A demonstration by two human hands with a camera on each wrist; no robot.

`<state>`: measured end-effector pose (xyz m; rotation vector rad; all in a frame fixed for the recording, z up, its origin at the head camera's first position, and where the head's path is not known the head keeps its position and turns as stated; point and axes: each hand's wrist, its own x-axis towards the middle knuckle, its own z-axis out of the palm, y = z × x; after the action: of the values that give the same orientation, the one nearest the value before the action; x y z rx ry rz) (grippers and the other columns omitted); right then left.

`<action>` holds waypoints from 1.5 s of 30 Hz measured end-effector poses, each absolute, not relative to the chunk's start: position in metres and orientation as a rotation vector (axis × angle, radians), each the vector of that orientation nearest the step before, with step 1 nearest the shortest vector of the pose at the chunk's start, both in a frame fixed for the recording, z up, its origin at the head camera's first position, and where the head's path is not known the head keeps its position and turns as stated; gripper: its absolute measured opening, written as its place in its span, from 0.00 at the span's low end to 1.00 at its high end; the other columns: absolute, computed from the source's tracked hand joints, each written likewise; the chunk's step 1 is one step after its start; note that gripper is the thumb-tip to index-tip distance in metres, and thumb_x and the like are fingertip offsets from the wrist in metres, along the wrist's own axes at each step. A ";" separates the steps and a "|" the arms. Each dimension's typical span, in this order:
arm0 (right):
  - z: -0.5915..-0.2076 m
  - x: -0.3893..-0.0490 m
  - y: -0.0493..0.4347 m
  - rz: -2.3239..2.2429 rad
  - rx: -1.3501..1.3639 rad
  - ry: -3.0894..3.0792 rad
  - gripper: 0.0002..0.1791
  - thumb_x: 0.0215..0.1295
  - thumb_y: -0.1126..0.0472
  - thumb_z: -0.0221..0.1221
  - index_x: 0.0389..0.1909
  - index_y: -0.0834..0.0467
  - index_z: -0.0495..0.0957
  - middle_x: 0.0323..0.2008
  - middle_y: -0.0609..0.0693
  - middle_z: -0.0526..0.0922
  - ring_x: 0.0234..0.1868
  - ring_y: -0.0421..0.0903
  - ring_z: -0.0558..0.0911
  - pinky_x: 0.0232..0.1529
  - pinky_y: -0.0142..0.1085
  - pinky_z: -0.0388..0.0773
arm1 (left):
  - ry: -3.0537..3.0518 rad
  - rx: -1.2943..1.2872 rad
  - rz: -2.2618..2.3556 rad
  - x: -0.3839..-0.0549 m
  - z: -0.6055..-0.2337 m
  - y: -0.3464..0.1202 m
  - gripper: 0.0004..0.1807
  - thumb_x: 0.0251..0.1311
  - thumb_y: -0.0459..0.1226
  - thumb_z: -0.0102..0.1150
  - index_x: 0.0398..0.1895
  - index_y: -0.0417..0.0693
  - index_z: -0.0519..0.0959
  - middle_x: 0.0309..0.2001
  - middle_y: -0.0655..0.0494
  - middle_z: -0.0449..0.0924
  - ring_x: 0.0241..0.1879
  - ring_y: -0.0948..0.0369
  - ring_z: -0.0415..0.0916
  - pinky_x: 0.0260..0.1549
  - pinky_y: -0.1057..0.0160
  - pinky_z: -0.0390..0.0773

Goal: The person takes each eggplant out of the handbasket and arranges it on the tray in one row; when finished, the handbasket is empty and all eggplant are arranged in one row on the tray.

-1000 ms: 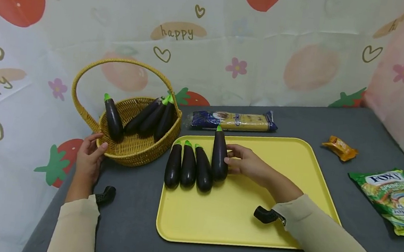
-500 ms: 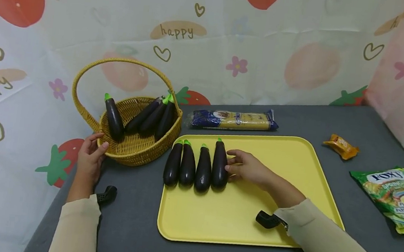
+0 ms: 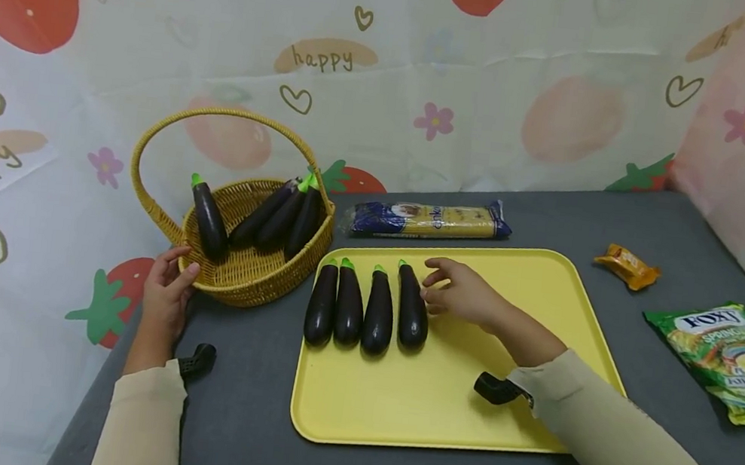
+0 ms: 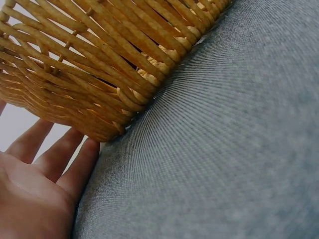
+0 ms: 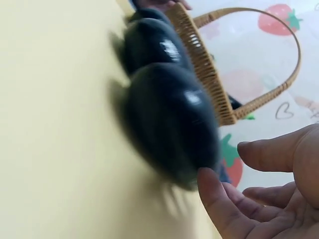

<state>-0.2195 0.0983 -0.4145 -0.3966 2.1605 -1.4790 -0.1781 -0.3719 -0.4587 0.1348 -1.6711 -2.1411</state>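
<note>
Pale cloth behind and at both sides, printed with strawberries, hearts, pink flowers and the word "happy"; in front of it, a dark grey bench. On the bench, a bit right of the middle, a yellow tray with rounded corners. On the tray's left part, a row of four dark eggplants, green stem ends far, thick ends near: leftmost eggplant, second eggplant and third eggplant close side by side, then, past a narrow gap, the rightmost eggplant. Just right of that last one, over the tray, the right hand, thumb and fingers apart; contact with the eggplant impossible to tell. Farther left, a golden wicker basket with a tall arched handle and four more eggplants inside: a single eggplant leaning at the left, three bunched at the right. At the basket's near left side, the left hand, fingers spread and touching the woven wall, thumb apart. Beyond the tray, a long blue-and-yellow packet; right of the tray, a small orange packet and, nearer, a green bag.
</note>
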 end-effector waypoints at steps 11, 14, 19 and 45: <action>-0.370 -0.254 -0.009 -1.460 -0.619 2.226 0.30 0.71 0.58 0.57 0.71 0.59 0.61 0.52 0.53 0.75 0.52 0.51 0.78 0.49 0.44 0.77 | -1.715 0.130 -2.122 -0.179 -0.461 -0.377 0.19 0.66 0.26 0.55 0.59 0.38 0.70 0.56 0.47 0.73 0.47 0.57 0.74 0.38 0.68 0.76; -0.364 -0.260 -0.044 -1.407 -0.648 2.297 0.32 0.71 0.52 0.57 0.72 0.56 0.61 0.56 0.50 0.74 0.55 0.47 0.76 0.49 0.41 0.75 | -1.729 0.132 -2.107 -0.180 -0.462 -0.377 0.19 0.67 0.25 0.53 0.60 0.37 0.69 0.56 0.47 0.73 0.48 0.57 0.74 0.37 0.68 0.76; -0.360 -0.272 -0.089 -1.296 -0.632 2.449 0.35 0.71 0.48 0.57 0.73 0.56 0.58 0.65 0.52 0.70 0.61 0.48 0.72 0.53 0.42 0.73 | -1.748 0.159 -2.110 -0.178 -0.461 -0.378 0.20 0.68 0.26 0.52 0.62 0.36 0.68 0.59 0.44 0.71 0.48 0.57 0.73 0.38 0.67 0.76; -0.377 -0.312 -0.179 -0.627 -0.439 2.680 0.45 0.72 0.48 0.55 0.76 0.62 0.40 0.42 0.53 0.83 0.29 0.43 0.78 0.23 0.33 0.70 | -1.771 0.138 -2.104 -0.178 -0.458 -0.378 0.21 0.68 0.26 0.52 0.63 0.34 0.66 0.58 0.42 0.70 0.45 0.58 0.73 0.36 0.68 0.75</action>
<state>-0.3118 -0.1789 -0.3769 -0.4393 2.6800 -0.6274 -0.1777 -0.3785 -0.4585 0.1381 -1.7715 -2.1044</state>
